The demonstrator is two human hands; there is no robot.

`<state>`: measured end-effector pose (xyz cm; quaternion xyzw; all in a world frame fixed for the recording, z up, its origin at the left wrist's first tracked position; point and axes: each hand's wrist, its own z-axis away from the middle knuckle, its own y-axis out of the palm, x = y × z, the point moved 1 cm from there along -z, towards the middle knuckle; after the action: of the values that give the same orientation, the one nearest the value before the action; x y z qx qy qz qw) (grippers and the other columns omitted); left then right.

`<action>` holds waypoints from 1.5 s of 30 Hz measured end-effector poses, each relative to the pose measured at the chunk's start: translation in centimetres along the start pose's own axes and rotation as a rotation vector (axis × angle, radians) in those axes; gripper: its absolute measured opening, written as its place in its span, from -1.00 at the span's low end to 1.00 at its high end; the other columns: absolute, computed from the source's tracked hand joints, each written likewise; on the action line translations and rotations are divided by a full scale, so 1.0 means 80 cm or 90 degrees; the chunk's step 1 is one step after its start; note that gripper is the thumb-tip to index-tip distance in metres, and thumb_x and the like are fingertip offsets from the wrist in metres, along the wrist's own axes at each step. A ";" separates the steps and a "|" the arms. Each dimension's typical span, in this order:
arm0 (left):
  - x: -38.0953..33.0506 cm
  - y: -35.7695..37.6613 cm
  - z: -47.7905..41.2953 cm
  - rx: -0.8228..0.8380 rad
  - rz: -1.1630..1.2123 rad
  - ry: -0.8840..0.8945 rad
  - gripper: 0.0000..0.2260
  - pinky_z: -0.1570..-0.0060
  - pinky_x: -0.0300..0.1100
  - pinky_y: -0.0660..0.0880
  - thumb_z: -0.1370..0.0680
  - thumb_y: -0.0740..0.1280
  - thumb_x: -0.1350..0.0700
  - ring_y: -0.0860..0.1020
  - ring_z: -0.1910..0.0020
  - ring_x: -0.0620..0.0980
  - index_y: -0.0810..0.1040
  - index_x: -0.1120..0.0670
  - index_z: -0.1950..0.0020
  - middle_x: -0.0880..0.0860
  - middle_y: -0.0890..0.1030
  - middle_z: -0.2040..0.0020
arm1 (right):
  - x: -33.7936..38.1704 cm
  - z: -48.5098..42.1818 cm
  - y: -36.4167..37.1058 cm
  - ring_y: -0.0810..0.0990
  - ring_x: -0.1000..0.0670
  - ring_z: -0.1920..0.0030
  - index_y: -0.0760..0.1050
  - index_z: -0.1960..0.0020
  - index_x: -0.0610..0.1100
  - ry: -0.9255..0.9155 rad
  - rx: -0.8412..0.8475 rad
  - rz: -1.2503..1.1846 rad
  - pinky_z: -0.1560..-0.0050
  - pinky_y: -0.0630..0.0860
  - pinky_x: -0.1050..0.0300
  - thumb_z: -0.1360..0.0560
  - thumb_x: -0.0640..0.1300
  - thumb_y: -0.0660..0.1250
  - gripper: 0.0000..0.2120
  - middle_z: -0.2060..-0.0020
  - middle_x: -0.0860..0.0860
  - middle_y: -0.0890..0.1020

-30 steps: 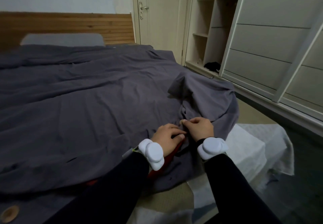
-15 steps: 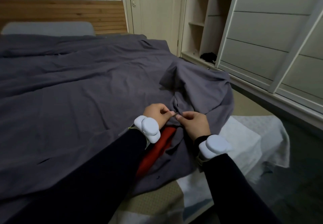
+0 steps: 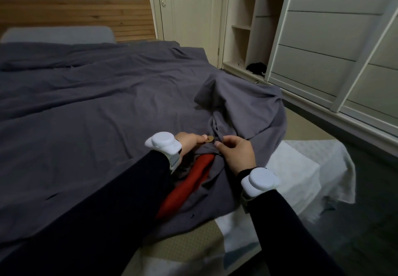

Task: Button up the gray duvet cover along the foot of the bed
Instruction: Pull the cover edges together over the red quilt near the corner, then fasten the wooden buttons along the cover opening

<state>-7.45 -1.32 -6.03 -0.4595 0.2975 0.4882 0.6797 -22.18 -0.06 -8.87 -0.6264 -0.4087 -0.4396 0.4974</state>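
Evidently the gray duvet cover point(image 3: 107, 107) at the foot of the bed point(image 3: 185, 245) is soft and limp, I think, so my left hand point(image 3: 189, 141) pinches its small stiff button point(image 3: 209, 139) and my right hand point(image 3: 237, 153) pinches the cover beside it.

no readable text, labels, brands, numbers or signs anywhere

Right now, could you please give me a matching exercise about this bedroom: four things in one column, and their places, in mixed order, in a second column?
Things:
1. button
2. pillow
3. red cloth
4. black bundle

Places:
A. on the bottom shelf
B. by the headboard
C. in the opening of the cover
D. pinched by the left hand

Pairs: 1-D, 2-B, 3-C, 4-A
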 end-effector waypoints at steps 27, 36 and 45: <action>0.047 -0.098 0.183 -0.228 -0.241 0.308 -0.80 0.18 -0.22 0.41 -0.33 0.50 0.07 0.54 0.17 -0.01 0.57 0.08 0.14 0.03 0.61 0.18 | 0.044 0.157 -0.008 0.59 -0.25 0.06 0.42 0.19 -0.14 0.181 0.140 0.037 -0.02 0.56 -0.20 -0.52 -0.17 0.26 -0.88 0.15 -0.19 0.55; 0.078 -0.043 0.167 -0.178 0.007 0.196 -0.75 0.01 -0.10 0.46 -0.47 0.36 0.00 0.61 0.04 0.09 0.62 0.18 0.05 0.15 0.68 0.07 | 0.054 0.152 0.017 0.55 -0.25 -0.18 0.34 -0.34 -0.18 0.314 0.143 -0.411 0.17 0.63 -0.08 -0.62 -0.07 0.11 -0.66 -0.24 -0.22 0.51; 0.127 -0.044 0.138 -0.072 0.458 0.032 -0.77 -0.20 -0.01 0.45 -0.46 0.33 0.04 0.59 -0.05 0.15 0.63 0.15 0.01 0.19 0.66 0.03 | 0.033 0.159 0.068 0.61 -0.15 0.02 0.48 -0.03 -0.19 0.194 0.180 -0.029 -0.05 0.60 -0.14 -0.34 -0.04 0.46 -0.65 0.01 -0.18 0.62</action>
<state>-1.17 12.38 -9.08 -0.3741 0.4296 0.7001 0.4306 -14.44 11.67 -9.28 -0.4674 -0.4005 -0.4782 0.6265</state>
